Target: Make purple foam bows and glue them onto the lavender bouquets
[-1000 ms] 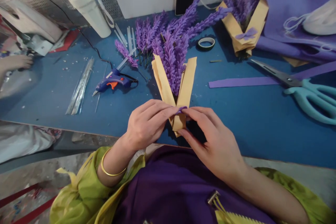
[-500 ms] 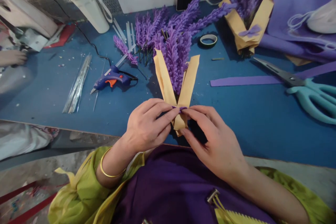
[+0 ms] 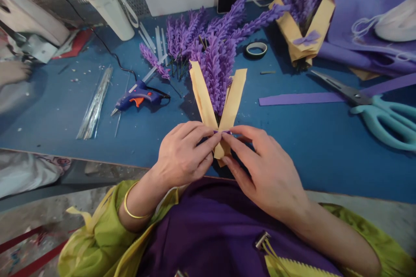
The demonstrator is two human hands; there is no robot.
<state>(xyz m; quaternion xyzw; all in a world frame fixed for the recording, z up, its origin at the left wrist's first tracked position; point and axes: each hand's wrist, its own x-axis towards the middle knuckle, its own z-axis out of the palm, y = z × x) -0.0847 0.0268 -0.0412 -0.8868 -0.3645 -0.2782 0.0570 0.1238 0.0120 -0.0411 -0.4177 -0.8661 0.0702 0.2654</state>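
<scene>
Between my hands stands a small bouquet of purple lavender stems (image 3: 216, 78) in a folded tan paper wrapper (image 3: 234, 97). Across the front, where the two paper flaps meet, sits a purple strip (image 3: 216, 131), mostly covered by my fingers. My left hand (image 3: 186, 151) is closed on the wrapper's left side, its thumb and forefinger tips on the strip. My right hand (image 3: 263, 160) pinches the right side, with fingertips on the strip and the thumb lower, near the wrapper's bottom. More lavender stems (image 3: 185, 37) lie behind the bouquet.
A blue glue gun (image 3: 138, 95) and a bundle of thin wires (image 3: 95, 106) lie left. Right are teal-handled scissors (image 3: 383, 114), a purple ribbon strip (image 3: 299, 98), a tape roll (image 3: 255, 49) and another wrapped bouquet (image 3: 303, 30). Another person's hand (image 3: 14, 71) rests at far left.
My right fingers have moved slightly left and up along the purple strip, closer to the left fingertips. My left hand keeps its hold; the view has shifted slightly.
</scene>
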